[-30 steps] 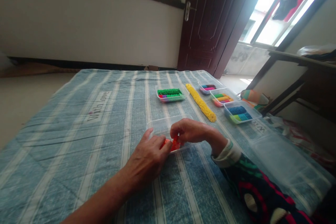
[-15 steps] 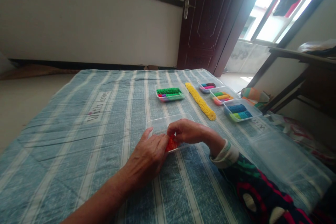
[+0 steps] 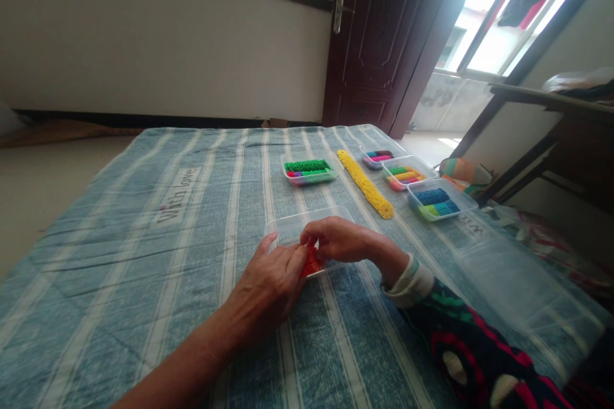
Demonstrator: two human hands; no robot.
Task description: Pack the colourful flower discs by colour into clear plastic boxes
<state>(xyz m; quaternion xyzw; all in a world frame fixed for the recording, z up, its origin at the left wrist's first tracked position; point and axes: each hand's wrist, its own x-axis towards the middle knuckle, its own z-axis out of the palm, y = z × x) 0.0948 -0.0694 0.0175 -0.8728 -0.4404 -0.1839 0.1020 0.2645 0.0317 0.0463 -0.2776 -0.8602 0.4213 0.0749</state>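
Observation:
A clear plastic box [image 3: 288, 223] stands on the striped cloth in front of me. Inside its near side is an orange-red crocheted piece [image 3: 312, 264], mostly covered by my fingers. My left hand [image 3: 275, 273] reaches over the near left rim, its fingers closed on the piece and its thumb sticking up. From the right, my right hand [image 3: 336, 240] curls into the box, finger and thumb pinched at the upper edge of the same piece. The undersides of both hands are hidden.
Beyond lies a long yellow crocheted roll [image 3: 365, 185]. Left of it is a box of green pieces [image 3: 309, 169]. To its right, three clear boxes [image 3: 441, 204] hold coloured rolls. Clear lids [image 3: 518, 287] lie at the right, near a plastic bag [image 3: 542, 236].
The right fingers have shifted slightly left over the orange-red piece. The left hand stays almost where it was, and the whole view has drifted a little.

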